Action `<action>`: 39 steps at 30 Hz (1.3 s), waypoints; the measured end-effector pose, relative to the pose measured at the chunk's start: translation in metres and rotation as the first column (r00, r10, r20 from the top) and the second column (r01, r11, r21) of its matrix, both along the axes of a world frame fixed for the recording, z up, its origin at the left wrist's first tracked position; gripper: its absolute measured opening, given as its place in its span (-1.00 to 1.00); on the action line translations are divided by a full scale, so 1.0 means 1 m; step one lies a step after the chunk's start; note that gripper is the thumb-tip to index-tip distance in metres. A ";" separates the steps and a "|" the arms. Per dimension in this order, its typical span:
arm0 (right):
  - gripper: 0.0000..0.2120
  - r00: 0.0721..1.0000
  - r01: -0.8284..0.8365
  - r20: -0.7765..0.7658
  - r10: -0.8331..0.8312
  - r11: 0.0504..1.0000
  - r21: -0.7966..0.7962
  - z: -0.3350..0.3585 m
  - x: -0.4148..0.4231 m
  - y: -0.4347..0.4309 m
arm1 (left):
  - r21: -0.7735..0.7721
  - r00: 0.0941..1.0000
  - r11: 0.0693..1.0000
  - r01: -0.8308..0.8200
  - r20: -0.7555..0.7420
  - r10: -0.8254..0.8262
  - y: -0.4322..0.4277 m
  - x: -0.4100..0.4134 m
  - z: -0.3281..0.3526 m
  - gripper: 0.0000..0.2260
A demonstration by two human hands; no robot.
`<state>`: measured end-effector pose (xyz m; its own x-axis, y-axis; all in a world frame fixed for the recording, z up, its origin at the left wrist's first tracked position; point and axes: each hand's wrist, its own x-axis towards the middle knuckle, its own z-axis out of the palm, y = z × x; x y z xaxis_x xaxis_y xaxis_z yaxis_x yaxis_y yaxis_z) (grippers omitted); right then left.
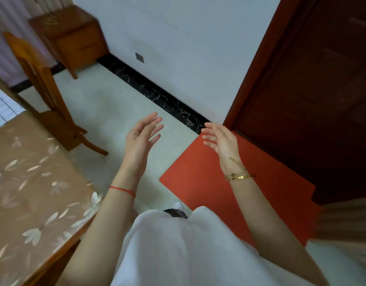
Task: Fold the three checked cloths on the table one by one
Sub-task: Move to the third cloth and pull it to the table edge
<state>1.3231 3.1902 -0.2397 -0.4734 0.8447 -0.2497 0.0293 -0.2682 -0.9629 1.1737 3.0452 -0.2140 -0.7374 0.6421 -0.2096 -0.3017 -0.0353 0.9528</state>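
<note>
A corner of one checked cloth point(2, 107), pale with a thin dark grid, shows at the far end of the table point(33, 182). It lies on the table's brown flowered cover and is cut off by the picture's edge. The other two cloths are out of view.

Both hands are off the table's right side, above the floor and well apart from the cloth. The left hand point(144, 133) and right hand point(218, 139) are loosely spread, palms facing each other, and hold nothing.

No fold looks begun. The step is probably to turn toward the table and take one cloth by two neighbouring corners. Spreading it flat first and matching edge to edge would keep the checks lined up.

A wooden chair point(43, 83) stands beyond the table, and a red mat point(209, 182) lies right of it, before a dark door point(322, 89). No brand, label or writing can be read.
</note>
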 end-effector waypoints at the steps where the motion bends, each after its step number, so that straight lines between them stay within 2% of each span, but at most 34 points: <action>1: -0.76 1.000 -0.007 -0.004 0.007 1.000 -0.007 0.001 -0.018 0.014 | -0.004 1.000 1.000 -0.008 -0.001 0.008 0.012 -0.014 0.002 -0.79; 10: -0.78 0.993 -0.118 -0.010 0.118 0.992 -0.043 0.002 -0.142 0.092 | -0.021 0.991 0.991 -0.131 0.026 0.131 0.073 -0.114 0.010 -0.77; 19: -0.76 0.949 -0.315 -0.004 0.315 0.947 -0.063 -0.009 -0.279 0.153 | -0.046 0.942 0.942 -0.334 0.010 0.334 0.110 -0.214 -0.006 -0.75; 28: -0.78 0.850 -0.527 -0.019 0.527 0.849 -0.033 0.017 -0.460 0.242 | 0.000 0.837 0.838 -0.546 0.016 0.546 0.185 -0.352 0.009 -0.73; 39: -0.75 0.658 -0.753 -0.016 0.753 0.658 -0.025 0.020 -0.647 0.277 | -0.025 0.619 0.619 -0.785 -0.011 0.785 0.213 -0.475 0.009 -0.74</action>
<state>0.6762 3.4670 -0.2198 -0.9454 0.1923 -0.2632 0.2291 -0.1824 -0.9562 0.6984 3.2582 -0.2050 -0.9580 -0.1867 -0.2176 -0.1713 -0.2358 0.9566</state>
